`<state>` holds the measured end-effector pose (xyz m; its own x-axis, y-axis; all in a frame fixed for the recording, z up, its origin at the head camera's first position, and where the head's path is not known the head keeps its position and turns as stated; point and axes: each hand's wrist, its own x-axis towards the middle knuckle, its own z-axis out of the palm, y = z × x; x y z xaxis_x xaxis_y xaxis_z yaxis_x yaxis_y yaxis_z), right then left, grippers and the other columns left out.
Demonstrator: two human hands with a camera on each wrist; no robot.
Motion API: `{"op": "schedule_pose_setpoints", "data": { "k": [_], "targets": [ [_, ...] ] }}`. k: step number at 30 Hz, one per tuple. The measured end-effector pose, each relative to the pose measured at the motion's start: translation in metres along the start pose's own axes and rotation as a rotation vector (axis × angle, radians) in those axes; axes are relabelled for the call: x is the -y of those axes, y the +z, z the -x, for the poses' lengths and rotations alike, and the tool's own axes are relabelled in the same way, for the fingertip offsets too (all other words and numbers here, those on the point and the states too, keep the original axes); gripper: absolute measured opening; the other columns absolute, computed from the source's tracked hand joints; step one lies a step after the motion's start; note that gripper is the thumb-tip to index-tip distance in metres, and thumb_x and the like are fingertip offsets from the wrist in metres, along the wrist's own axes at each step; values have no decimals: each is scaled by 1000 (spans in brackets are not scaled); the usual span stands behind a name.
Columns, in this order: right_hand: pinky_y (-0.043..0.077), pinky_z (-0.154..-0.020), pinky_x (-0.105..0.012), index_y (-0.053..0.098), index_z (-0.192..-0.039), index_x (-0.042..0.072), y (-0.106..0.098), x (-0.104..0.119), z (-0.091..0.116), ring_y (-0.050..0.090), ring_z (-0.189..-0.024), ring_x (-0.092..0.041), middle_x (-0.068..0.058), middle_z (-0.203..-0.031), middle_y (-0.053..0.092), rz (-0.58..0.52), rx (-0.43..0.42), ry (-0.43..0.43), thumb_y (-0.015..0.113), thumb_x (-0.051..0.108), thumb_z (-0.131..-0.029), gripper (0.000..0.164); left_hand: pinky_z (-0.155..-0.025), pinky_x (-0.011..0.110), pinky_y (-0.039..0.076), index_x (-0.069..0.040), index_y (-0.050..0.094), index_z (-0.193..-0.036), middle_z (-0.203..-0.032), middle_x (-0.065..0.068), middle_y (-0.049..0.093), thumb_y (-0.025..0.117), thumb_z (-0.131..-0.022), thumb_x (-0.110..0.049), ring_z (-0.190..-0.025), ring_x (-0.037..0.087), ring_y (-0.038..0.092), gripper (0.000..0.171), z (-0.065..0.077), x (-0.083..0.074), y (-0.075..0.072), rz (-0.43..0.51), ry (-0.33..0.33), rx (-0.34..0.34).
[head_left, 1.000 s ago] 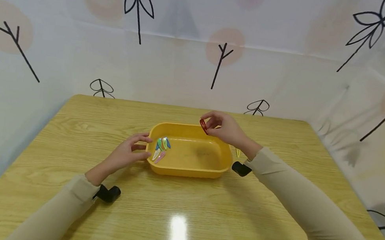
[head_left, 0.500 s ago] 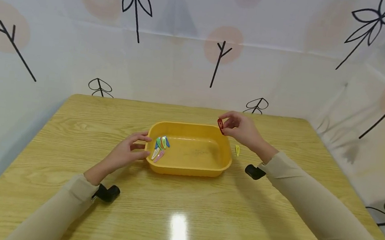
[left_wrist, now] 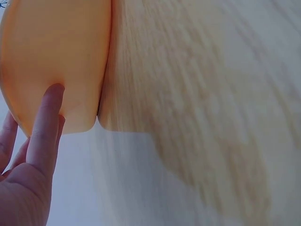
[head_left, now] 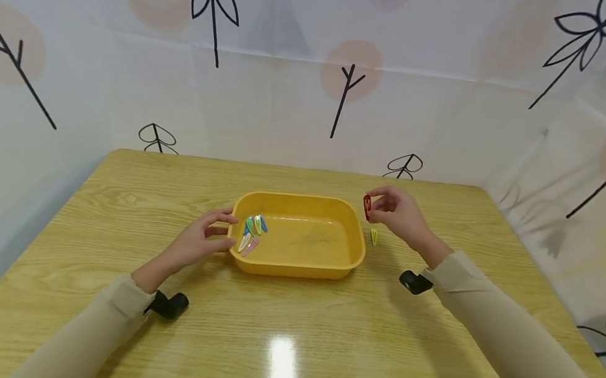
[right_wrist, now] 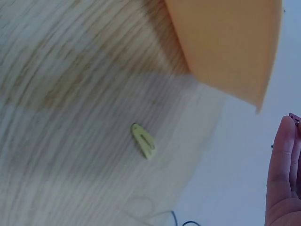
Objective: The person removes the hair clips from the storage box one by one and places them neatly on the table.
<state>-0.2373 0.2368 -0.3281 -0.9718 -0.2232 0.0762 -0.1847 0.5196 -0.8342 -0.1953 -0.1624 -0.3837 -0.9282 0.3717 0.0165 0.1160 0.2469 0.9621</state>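
Observation:
My right hand (head_left: pixel 398 215) pinches a red snap hair clip (head_left: pixel 367 207) between thumb and fingertips, above the table just off the right end of a yellow plastic tray (head_left: pixel 293 271). In the right wrist view the held clip shows only as a small dark tip at the right edge. A yellow hair clip (head_left: pixel 373 237) lies on the table beneath that hand, right of the tray. My left hand (head_left: pixel 199 238) rests extended fingers against the tray's left end; in the left wrist view one finger (left_wrist: pixel 45 127) lies along the outer wall. Several hair clips (head_left: pixel 252 233) are gathered inside the tray's left end.
A wooden table (head_left: pixel 208 328) carries the tray near its far half. Behind it hangs a white patterned cloth (head_left: pixel 290 100), which also covers both sides. Black wrist cameras (head_left: pixel 169 305) sit at both cuffs.
My right hand has moved right with the red hair clip, from over the tray's far rim to beyond its right end, uncovering the yellow clip. The left hand has stayed put.

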Motion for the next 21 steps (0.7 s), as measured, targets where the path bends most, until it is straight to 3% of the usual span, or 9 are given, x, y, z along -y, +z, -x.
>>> {"op": "schedule_pose_setpoints", "data": {
  "k": [6, 21],
  "targets": [
    [53, -78, -46, 53, -121, -4, -2, -13, 4, 60, -78, -23, -20, -92, 56, -49, -18, 40, 60, -4, -87, 35, -80, 35, 53, 4, 51, -124, -148, 10, 27, 68, -86, -12, -118, 40, 45, 45, 0, 0, -1, -10, 1, 0],
    [52, -81, -45, 49, -124, -8, -8, -40, 10, 61, -80, -18, -22, -97, 55, -87, 5, 150, 57, -4, -89, 36, -80, 35, 54, 4, 51, -124, -148, 10, 27, 68, -86, -12, -118, 40, 45, 46, 0, -1, -2, 13, 6, 10]
  ]
}}
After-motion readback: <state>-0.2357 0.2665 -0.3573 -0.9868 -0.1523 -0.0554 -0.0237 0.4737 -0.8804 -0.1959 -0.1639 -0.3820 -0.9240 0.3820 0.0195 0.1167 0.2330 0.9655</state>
